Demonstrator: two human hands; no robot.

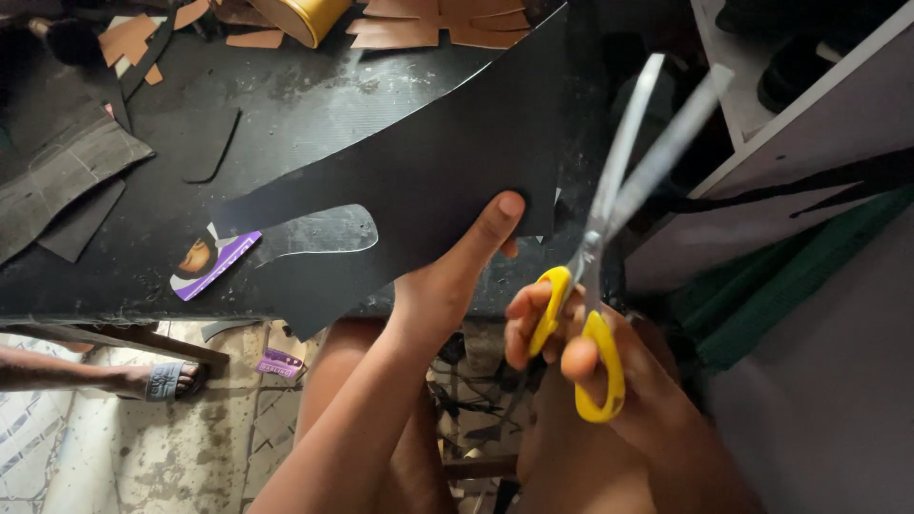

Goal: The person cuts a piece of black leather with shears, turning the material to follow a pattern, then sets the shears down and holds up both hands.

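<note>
My left hand pinches a large black sheet near its lower right edge, thumb on top, and holds it up over the black worktable. A shoe-sole-shaped hole is cut out of the sheet's left part. My right hand grips yellow-handled scissors, fingers through the loops. The steel blades point up and stand apart, just right of the sheet's edge, not touching it.
Brown cut pieces and a yellow container lie at the table's far edge. Dark scraps sit at left. A purple card lies near the front edge. Another person's sandalled foot rests on the floor. White shelving stands at right.
</note>
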